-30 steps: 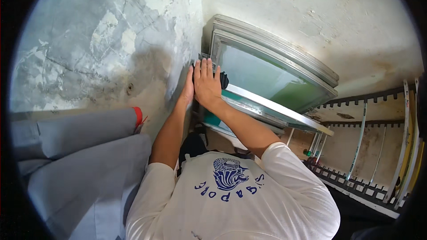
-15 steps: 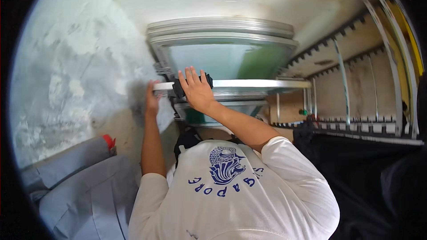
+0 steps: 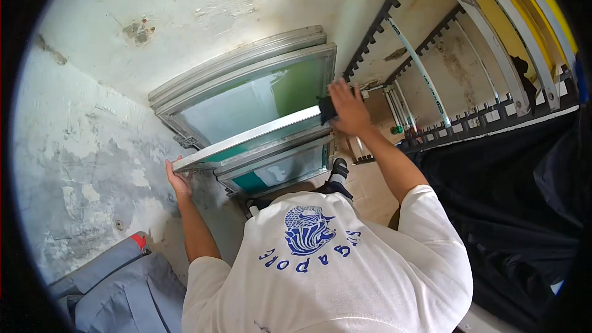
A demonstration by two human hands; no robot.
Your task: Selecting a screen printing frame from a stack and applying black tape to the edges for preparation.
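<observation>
I hold a metal-framed mesh screen [image 3: 246, 139] edge-up in front of me. My left hand [image 3: 179, 179] grips its left corner from below. At the frame's right end my right hand [image 3: 348, 108] is closed on a small black pad [image 3: 327, 110] that presses on the top rail. Behind it, several more screens with green mesh [image 3: 259, 95] lean against the pale wall, and one more stands low by my feet [image 3: 283, 169].
A slotted black rack [image 3: 468, 120] with long frames and bars stands to the right. Black cloth [image 3: 518, 197] covers the lower right. A grey bundle with a red tab [image 3: 117, 283] lies at lower left, against the stained plaster wall [image 3: 80, 148].
My right hand with the black pad has slid along the top rail from the left end to the right end. My left hand has dropped to the left corner, and my view has turned right.
</observation>
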